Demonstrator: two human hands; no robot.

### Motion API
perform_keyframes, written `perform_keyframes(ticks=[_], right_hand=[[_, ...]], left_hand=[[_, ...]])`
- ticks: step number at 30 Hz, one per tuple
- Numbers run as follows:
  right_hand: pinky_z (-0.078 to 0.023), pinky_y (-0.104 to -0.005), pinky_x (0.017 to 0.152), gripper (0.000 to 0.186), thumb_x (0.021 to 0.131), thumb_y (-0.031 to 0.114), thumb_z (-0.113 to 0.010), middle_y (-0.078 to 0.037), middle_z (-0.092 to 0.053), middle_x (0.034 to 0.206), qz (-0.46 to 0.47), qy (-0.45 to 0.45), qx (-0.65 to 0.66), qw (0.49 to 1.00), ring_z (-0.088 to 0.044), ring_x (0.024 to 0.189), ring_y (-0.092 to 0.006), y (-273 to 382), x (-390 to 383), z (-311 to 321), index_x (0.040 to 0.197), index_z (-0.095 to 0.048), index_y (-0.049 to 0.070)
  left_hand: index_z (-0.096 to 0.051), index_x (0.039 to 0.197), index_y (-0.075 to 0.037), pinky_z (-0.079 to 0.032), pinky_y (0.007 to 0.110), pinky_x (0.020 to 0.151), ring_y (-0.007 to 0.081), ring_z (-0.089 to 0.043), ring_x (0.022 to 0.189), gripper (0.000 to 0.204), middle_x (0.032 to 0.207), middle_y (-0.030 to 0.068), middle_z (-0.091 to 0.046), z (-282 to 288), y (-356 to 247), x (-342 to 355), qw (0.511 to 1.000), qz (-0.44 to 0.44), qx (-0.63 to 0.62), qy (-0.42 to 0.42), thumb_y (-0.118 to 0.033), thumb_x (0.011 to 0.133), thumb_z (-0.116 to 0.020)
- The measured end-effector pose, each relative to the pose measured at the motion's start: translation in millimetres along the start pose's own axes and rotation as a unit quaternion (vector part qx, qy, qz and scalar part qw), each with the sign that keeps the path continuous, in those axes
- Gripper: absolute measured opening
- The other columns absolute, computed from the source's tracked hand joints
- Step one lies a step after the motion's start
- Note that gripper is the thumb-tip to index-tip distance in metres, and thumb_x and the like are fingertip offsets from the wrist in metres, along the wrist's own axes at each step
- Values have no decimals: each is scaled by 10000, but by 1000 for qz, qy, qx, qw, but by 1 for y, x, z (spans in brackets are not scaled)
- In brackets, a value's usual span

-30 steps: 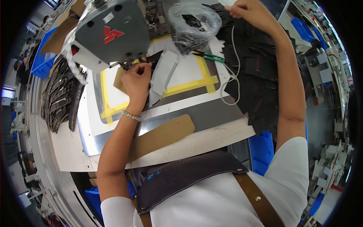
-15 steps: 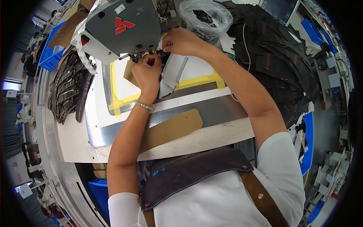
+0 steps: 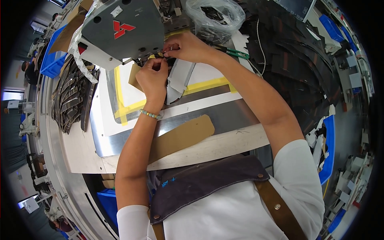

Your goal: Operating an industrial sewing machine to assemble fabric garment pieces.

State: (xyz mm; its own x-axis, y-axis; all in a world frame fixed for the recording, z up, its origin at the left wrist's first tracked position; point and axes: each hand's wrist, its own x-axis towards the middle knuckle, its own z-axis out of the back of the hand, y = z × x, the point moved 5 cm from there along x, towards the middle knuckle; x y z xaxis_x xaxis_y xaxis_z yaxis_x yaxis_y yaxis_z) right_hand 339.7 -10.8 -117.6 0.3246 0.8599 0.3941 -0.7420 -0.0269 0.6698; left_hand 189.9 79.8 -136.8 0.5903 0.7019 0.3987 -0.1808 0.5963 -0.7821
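Observation:
Both my hands work close together beneath the grey head of a sewing machine (image 3: 124, 34). My left hand (image 3: 153, 80), with a beaded bracelet at the wrist, has thumb and forefinger pinched together beside the needle area. Just right of it, my right hand (image 3: 186, 48) is closed, its fingertips pinched at the machine. Whatever small piece sits between the fingertips is too dark and hidden to name. A folded light-grey strip (image 3: 180, 78) lies below my right hand. By my left hand stands a tan cardboard piece (image 3: 135, 78).
Yellow tape (image 3: 208, 85) borders a white sheet on the metal plate. A long brown card (image 3: 184, 136) lies near the table's front edge. Dark strips (image 3: 70, 96) are piled left, dark fabric pieces (image 3: 296, 72) right. A plastic bag (image 3: 216, 20) and a green-handled tool (image 3: 237, 53) lie behind my right arm.
My right hand has shifted slightly left and down, nearer my left fingertips. More of the green-handled tool shows behind my forearm. The whole view has shifted a little; my left hand keeps its pinch.

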Motion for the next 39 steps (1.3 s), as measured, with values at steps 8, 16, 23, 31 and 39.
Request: perform_keyframes(ticks=[8,16,23,31,39], right_hand=[[-581,-350,771,217,857,238,-827,-117,-790,946,10,-49,85,995,-761,858,-249,-11,3,-7,977,-831,57],[-585,-398,789,142,876,168,-771,-127,-784,901,10,9,-31,999,-758,862,-300,-7,-4,1,959,-813,61],[-565,-394,748,145,909,154,-773,-135,-758,883,-16,11,-57,998,-734,811,-303,-11,-9,7,964,-779,20],[-552,-416,746,161,927,195,-759,-139,-728,889,-18,11,-79,997,-704,800,-342,-13,-9,0,952,-778,37],[-543,-428,731,155,905,195,-760,-132,-705,856,8,10,-84,996,-691,778,-340,-14,-11,-1,914,-763,40]], left_hand=[[-800,923,16,-558,323,661,195,-733,648,169,775,138,-781,-2,9,1,999,24,-23,10,-151,899,-794],[-800,933,24,-552,310,648,163,-713,628,174,774,121,-781,-4,13,1,999,31,-20,16,-148,908,-794],[-801,934,27,-552,316,645,170,-713,631,177,773,130,-780,-6,7,3,1000,15,-12,12,-148,905,-796],[-798,931,30,-553,326,653,204,-724,638,191,781,140,-783,-4,4,3,1000,15,12,3,-158,898,-798],[-803,900,25,-549,330,658,201,-725,647,188,758,132,-777,-6,9,4,1000,-4,13,1,-162,888,-799]])
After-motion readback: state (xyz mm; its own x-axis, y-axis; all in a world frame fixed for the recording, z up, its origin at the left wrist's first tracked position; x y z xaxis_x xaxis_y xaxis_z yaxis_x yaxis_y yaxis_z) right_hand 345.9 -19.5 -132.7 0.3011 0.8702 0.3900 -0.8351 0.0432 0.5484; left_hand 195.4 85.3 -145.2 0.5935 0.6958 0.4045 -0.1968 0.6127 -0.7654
